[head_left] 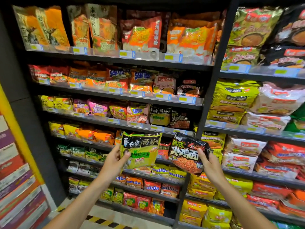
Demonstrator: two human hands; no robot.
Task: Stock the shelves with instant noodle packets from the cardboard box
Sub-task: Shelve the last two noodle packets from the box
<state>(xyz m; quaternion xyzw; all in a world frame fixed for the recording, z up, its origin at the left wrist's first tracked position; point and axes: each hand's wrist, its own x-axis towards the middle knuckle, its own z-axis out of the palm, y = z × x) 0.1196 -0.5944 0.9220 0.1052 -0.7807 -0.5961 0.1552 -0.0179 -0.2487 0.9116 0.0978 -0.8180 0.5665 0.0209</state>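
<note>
My left hand [115, 158] grips a yellow-green noodle packet [142, 150] by its left edge, thumb across the front. My right hand [207, 161] grips a black packet with orange noodles printed on it [185, 153] by its right edge. Both packets are held up in front of the dark shelving unit [122, 98], at about the fourth shelf down. Matching yellow-green [159, 116] and black [180, 119] packets stand one shelf higher, just above my hands. No cardboard box is in view.
The shelves are packed with noodle packets on every level. A second unit [257, 134] with large multipacks stands to the right, behind a dark upright post [212, 90]. Stacked coloured cartons [14, 176] are at the left. Black-and-yellow hazard tape [105, 219] marks the floor.
</note>
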